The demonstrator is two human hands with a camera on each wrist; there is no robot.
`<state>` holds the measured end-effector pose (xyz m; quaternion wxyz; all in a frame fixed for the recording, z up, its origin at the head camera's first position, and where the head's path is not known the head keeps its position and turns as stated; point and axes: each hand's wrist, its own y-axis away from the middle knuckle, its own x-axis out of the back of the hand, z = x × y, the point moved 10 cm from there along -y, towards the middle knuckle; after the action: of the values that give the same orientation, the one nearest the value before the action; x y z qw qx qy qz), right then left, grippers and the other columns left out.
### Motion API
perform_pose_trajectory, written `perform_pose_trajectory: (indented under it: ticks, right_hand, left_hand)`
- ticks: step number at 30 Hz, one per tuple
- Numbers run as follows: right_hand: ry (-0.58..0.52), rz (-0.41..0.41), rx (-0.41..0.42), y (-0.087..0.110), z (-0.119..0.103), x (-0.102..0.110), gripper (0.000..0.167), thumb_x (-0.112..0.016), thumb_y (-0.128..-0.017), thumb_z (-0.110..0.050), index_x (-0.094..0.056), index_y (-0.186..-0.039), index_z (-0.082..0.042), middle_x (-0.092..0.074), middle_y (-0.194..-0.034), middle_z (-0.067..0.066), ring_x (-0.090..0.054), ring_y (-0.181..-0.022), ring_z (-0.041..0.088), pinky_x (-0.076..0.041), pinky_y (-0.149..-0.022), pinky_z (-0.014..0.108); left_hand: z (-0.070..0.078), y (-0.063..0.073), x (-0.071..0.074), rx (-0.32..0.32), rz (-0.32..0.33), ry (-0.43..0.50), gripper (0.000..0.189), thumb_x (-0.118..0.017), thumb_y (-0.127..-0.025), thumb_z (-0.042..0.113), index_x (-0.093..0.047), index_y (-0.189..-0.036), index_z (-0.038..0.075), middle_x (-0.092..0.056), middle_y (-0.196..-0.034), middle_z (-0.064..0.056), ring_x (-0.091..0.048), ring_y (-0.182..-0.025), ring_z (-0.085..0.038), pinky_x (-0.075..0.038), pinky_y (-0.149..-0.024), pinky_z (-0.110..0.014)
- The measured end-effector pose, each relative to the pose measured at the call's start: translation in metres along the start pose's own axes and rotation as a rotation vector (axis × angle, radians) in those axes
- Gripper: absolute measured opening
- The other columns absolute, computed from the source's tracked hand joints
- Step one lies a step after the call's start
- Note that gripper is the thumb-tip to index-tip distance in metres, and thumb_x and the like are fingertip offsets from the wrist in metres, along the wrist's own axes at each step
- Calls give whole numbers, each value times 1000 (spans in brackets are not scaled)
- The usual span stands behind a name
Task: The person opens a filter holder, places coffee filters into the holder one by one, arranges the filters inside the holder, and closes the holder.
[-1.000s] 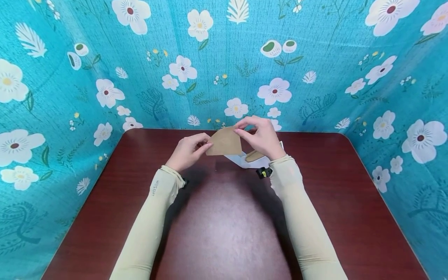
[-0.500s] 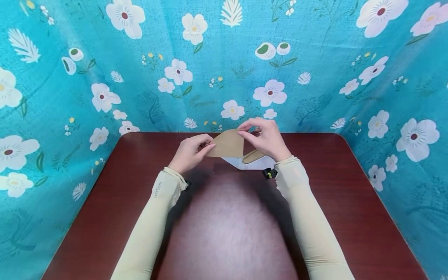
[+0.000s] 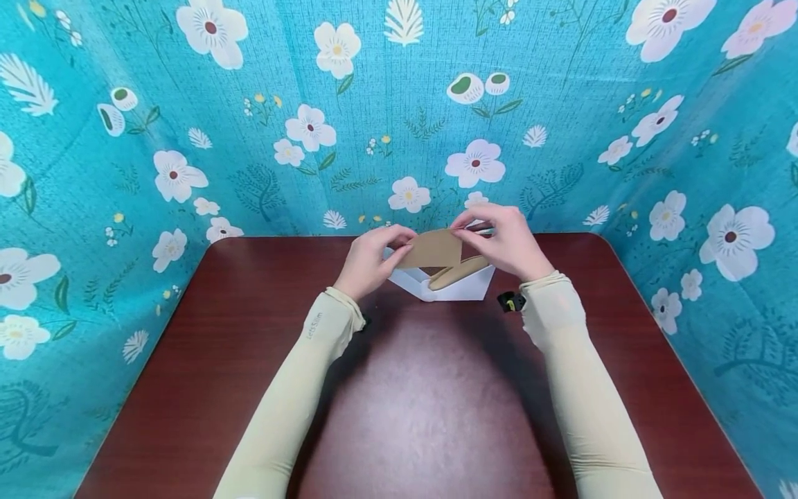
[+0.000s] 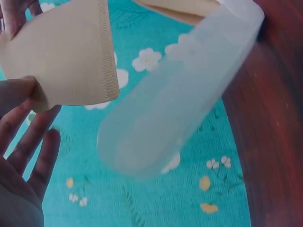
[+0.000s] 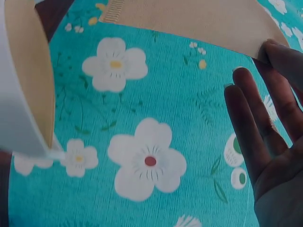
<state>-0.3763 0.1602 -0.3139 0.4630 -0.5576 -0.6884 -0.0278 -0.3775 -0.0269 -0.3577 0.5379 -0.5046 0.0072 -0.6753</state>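
Observation:
Between both hands a brown paper coffee filter (image 3: 436,248) hangs above the table's far part. Its left corner is pinched by the left hand (image 3: 376,262); the right hand (image 3: 505,241) pinches its upper right corner. In the left wrist view, the filter (image 4: 66,56) shows a crimped side seam, and the left hand (image 4: 21,184) keeps its other fingers loosely spread. Just behind and below stands a white, partly translucent holder (image 3: 467,287) with more brown filters (image 3: 458,272) in it. The right wrist view shows the right hand (image 5: 277,151) at the filter's edge, with the holder (image 5: 14,94) opposite.
A dark red-brown table (image 3: 405,388) spreads under the arms. Blue flowered cloth (image 3: 374,104) hangs behind the table and along both sides. A small black device (image 3: 511,301) sits at the right wrist.
Both hands have moved right with the filter, bringing it in front of the holder. More of the holder's right part now shows. The head view has shifted slightly.

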Motion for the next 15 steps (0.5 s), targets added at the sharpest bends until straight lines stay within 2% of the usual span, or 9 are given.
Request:
perform_pose_trajectory:
  ticks: [4, 6, 8, 10, 15]
  right_hand:
    - [37, -5, -6, 7, 10, 9, 13, -80, -91, -11, -80, -102, -16, -77, -102, 2, -72, -97, 20, -62, -85, 48]
    - [53, -9, -5, 10, 15, 11, 13, -81, -90, -9, -80, -102, -15, -77, -102, 3, -71, -98, 20, -61, -86, 49]
    - [73, -8, 4, 12, 18, 13, 14, -82, -89, -8, -80, -101, -15, -77, -102, 2, -71, -97, 19, -61, -86, 47]
    - [91, -6, 14, 14, 21, 16, 14, -82, -88, -8, -80, -100, -15, -77, -101, 1, -71, -95, 16, -61, -85, 42]
    - [111, -2, 23, 18, 28, 20, 16, -83, -87, -7, -80, -99, -17, -77, -99, -3, -69, -89, 9, -54, -79, 20]
  left_hand:
    - [4, -8, -17, 10, -14, -53, 17, -72, -99, 21, -75, -115, 17, -79, -100, 2, -71, -92, -15, -55, -90, -37]
    - [6, -10, -25, 14, -27, -82, 16, -73, -99, 22, -75, -114, 18, -79, -101, 2, -70, -90, -15, -53, -80, -35]
    - [8, -12, -31, 13, -32, -105, 15, -72, -99, 23, -76, -113, 18, -80, -101, 3, -69, -88, -15, -52, -78, -35]
    - [9, -15, -35, 11, -33, -123, 14, -72, -99, 23, -76, -112, 19, -80, -101, 3, -69, -88, -15, -52, -78, -35]
    - [11, -21, -45, 14, -54, -147, 12, -73, -99, 23, -75, -110, 21, -80, -99, 5, -70, -90, -15, -54, -79, -34]
